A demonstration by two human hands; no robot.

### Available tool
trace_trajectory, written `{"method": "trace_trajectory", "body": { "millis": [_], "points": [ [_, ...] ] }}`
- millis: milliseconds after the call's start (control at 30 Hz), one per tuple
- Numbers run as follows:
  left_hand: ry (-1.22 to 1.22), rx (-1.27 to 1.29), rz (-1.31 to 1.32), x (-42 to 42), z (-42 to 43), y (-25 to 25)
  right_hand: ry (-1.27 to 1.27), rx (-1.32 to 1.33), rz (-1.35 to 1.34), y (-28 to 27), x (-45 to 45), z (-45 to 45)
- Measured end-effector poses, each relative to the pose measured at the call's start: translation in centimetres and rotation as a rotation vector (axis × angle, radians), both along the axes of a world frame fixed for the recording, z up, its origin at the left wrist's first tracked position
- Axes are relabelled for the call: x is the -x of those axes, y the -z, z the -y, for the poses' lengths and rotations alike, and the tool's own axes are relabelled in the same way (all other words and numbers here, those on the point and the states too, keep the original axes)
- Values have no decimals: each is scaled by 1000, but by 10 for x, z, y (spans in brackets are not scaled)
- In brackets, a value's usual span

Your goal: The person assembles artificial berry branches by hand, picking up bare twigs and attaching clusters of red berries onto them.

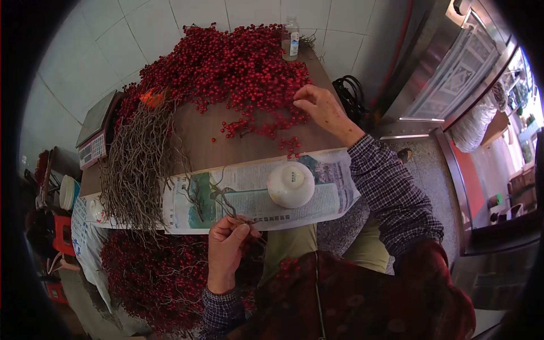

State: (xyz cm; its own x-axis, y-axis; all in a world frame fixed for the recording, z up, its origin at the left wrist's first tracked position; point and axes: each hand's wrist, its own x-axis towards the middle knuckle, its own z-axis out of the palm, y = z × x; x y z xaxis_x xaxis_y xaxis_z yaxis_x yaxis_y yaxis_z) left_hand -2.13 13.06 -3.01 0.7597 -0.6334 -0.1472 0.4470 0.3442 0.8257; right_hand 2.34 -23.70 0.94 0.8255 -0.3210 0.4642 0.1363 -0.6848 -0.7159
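Observation:
My left hand (226, 242) pinches a bare brown twig (221, 194) by its lower end, above the near edge of the newspaper (249, 190). At the right edge of the red berry heap (238, 68), my right hand (327, 111) is held with thumb and forefinger tips close together. Whatever lies between those tips is too small to make out. Between the hands, a white bowl (290, 185) sits upside down on the newspaper. Loose berry sprigs (290, 146) lie just beyond it. Another small twig (195, 201) rests on the paper's left part.
A bundle of bare twigs (141, 164) hangs over the table's left side, near a weighing scale (93, 148). At the back stands a clear bottle (290, 39). More red berry branches (153, 277) are piled below the table. To the right are black cables (350, 93) and an open doorway.

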Motion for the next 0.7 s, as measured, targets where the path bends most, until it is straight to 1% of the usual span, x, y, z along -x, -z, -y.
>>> {"method": "trace_trajectory", "body": {
  "millis": [67, 133, 267, 333, 367, 433, 467, 533, 567, 633, 700],
  "points": [
    [-9, 8, 0, -3, 2, 0, -30, 29, -2, -9, 2, 0],
    [-62, 10, 31, -1, 3, -2, -50, -173, 59, -14, 6, 3],
    [-42, 26, -1, -3, 7, -6, -48, -164, 40, -4, 21, 2],
    [-43, 22, 6, -2, 9, -3, -115, -445, 67, 2, 28, 0],
    [-40, 19, 6, -1, 10, -2, -112, -448, 67, 5, 32, 0],
    [-17, 43, 23, 0, 13, 0, -186, -735, 95, 6, 38, -3],
    [-14, 42, 26, 0, 14, -1, -185, -737, 99, 8, 41, -3],
    [-11, 39, 34, 2, 17, -3, -206, -658, 94, 13, 45, 0],
    [-10, 36, 34, 4, 18, -4, -206, -661, 95, 17, 48, 2],
    [-14, 14, 45, 6, 21, -6, -266, -778, 43, 22, 53, 5],
    [-10, 25, 50, 7, 26, -6, -222, -750, 45, 26, 59, 2]
  ]
}}
